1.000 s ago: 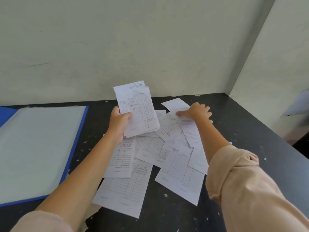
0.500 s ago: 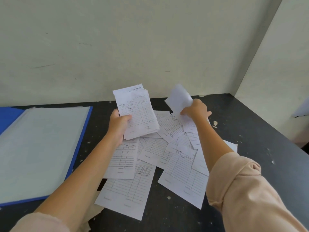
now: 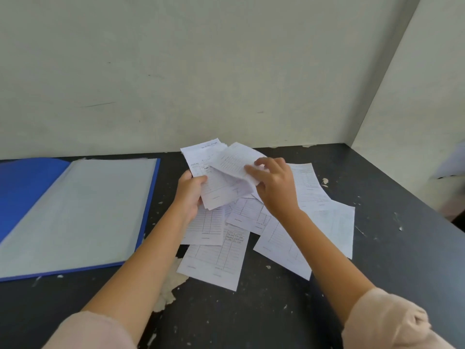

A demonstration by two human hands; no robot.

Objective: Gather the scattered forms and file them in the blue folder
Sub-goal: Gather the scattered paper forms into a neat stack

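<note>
My left hand [image 3: 190,195] grips a small stack of white forms [image 3: 216,190] above the table, thumb on its face. My right hand [image 3: 275,187] pinches one more form [image 3: 235,159] and holds it against the top of that stack. Several other forms [image 3: 214,258] lie scattered and overlapping on the dark table below and to the right of my hands. The blue folder [image 3: 22,187] lies open at the left, its clear sleeve pages [image 3: 80,212] facing up.
The dark table [image 3: 289,311] is chipped, with pale flakes of paint. A pale wall [image 3: 201,71] closes the back and another wall [image 3: 415,109] closes the right side. The table's right edge drops off near a blurred object at the far right.
My right hand lifted a form from the far side of the pile and carried it left onto the stack in my left hand. The left hand stayed where it was.
</note>
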